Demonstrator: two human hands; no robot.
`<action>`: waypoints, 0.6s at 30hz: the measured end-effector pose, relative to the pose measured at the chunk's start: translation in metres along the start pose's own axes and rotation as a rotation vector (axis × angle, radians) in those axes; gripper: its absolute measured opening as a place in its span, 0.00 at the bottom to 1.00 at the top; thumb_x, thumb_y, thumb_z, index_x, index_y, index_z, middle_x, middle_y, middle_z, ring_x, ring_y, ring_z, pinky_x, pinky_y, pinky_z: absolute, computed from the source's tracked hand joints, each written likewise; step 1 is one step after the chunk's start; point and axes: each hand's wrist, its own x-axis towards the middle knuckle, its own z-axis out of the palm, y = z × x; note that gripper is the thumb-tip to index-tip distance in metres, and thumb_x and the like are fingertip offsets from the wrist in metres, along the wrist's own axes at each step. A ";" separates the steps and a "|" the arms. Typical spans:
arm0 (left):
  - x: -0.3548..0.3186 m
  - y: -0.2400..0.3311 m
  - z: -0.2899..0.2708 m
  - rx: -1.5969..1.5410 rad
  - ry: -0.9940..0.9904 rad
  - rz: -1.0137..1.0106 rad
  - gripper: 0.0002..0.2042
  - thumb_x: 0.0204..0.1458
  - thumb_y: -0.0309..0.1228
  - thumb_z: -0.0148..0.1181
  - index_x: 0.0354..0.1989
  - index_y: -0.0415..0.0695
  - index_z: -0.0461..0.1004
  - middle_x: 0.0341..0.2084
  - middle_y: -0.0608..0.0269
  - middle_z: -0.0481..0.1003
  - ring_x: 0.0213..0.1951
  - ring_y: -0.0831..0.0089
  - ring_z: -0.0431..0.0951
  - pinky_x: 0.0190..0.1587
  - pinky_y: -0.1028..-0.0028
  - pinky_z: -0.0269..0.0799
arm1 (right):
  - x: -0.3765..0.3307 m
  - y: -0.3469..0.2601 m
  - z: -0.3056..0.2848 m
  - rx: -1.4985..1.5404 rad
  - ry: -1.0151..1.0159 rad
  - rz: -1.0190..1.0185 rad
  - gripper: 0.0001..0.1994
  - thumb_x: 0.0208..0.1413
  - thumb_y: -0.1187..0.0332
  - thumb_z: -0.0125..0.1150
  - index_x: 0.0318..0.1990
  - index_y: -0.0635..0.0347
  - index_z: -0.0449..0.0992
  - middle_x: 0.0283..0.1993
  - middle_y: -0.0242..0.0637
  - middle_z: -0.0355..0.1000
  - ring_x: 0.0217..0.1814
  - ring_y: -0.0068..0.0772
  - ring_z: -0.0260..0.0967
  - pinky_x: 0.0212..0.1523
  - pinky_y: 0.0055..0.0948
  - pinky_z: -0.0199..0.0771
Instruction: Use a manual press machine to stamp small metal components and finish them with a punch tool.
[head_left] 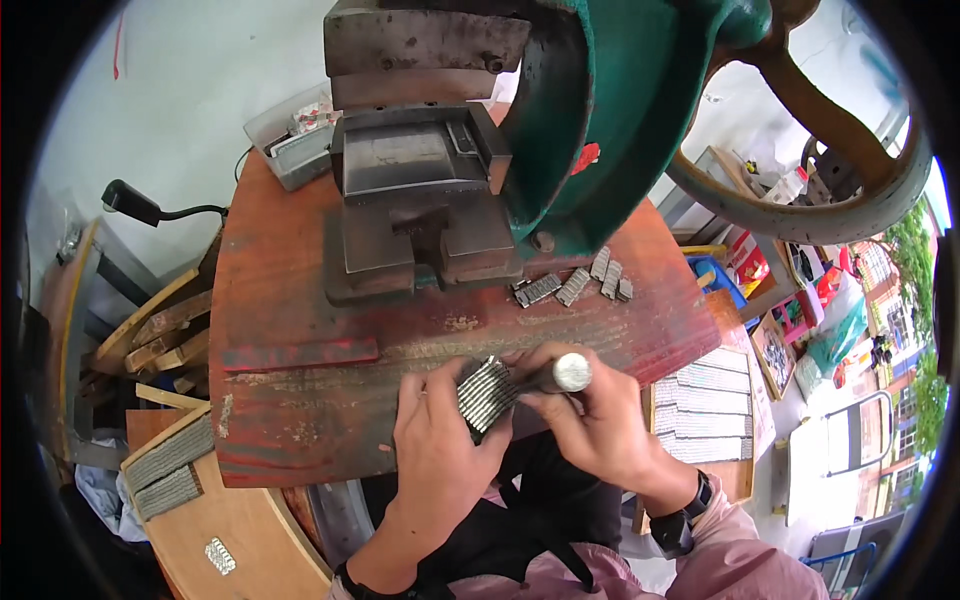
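My left hand (440, 445) is closed around a small bundle of ridged metal strips (485, 396), held over the near edge of the wooden table. In my right hand (610, 420) is a tool with a round, pale metal end (572, 372) and a darker shaft. The shaft points toward the bundle; its tip is hidden by my fingers, so I cannot tell whether it touches. Beyond my hands, several short metal pieces (574, 287) lie by the base of the green press (620, 120). A dark metal die block (420, 160) sits in the press.
The wooden table (460, 345) carries a red bar (300, 354) and a clear bin (292, 140). A large handwheel (800, 215) juts out at right. Trays of metal strips stand at right (648, 440) and lower left (205, 492). Wood scraps (165, 335) are piled at left.
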 end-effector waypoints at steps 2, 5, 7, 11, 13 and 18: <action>0.000 0.000 0.000 -0.002 0.001 -0.005 0.26 0.35 0.23 0.68 0.45 0.33 0.66 0.32 0.48 0.74 0.36 0.52 0.71 0.38 0.60 0.69 | -0.002 -0.001 -0.002 0.049 0.012 0.103 0.16 0.50 0.78 0.63 0.46 0.65 0.70 0.39 0.44 0.75 0.38 0.40 0.77 0.38 0.27 0.75; -0.002 0.000 0.000 -0.012 -0.011 -0.038 0.25 0.35 0.24 0.69 0.44 0.36 0.67 0.33 0.50 0.72 0.37 0.53 0.72 0.39 0.62 0.69 | -0.004 0.000 -0.001 0.210 0.103 -0.056 0.14 0.50 0.80 0.62 0.46 0.66 0.70 0.39 0.44 0.75 0.40 0.38 0.77 0.39 0.28 0.75; -0.002 0.000 0.001 -0.015 -0.013 -0.055 0.24 0.35 0.25 0.69 0.43 0.39 0.68 0.34 0.51 0.70 0.38 0.54 0.73 0.40 0.63 0.69 | -0.005 -0.001 -0.001 0.217 0.088 -0.118 0.13 0.50 0.79 0.62 0.44 0.65 0.70 0.39 0.44 0.75 0.40 0.39 0.77 0.39 0.30 0.75; -0.002 0.000 0.002 -0.006 0.015 -0.061 0.24 0.35 0.26 0.69 0.44 0.39 0.68 0.34 0.51 0.70 0.38 0.53 0.73 0.39 0.63 0.69 | -0.004 -0.002 0.001 0.044 -0.010 0.089 0.13 0.51 0.77 0.62 0.45 0.63 0.71 0.38 0.46 0.74 0.37 0.44 0.75 0.37 0.31 0.74; -0.002 0.000 0.002 -0.008 0.013 -0.065 0.24 0.35 0.26 0.69 0.44 0.39 0.68 0.34 0.51 0.70 0.38 0.53 0.73 0.39 0.63 0.69 | -0.002 -0.002 0.001 0.172 0.050 0.059 0.10 0.51 0.85 0.53 0.42 0.70 0.69 0.42 0.45 0.74 0.50 0.33 0.73 0.46 0.27 0.73; -0.001 0.000 0.000 0.005 -0.013 -0.015 0.25 0.35 0.24 0.68 0.45 0.34 0.65 0.32 0.49 0.73 0.36 0.52 0.71 0.38 0.60 0.68 | 0.004 -0.002 0.000 -0.063 -0.055 -0.003 0.16 0.51 0.75 0.63 0.47 0.64 0.69 0.36 0.49 0.73 0.36 0.51 0.73 0.36 0.34 0.74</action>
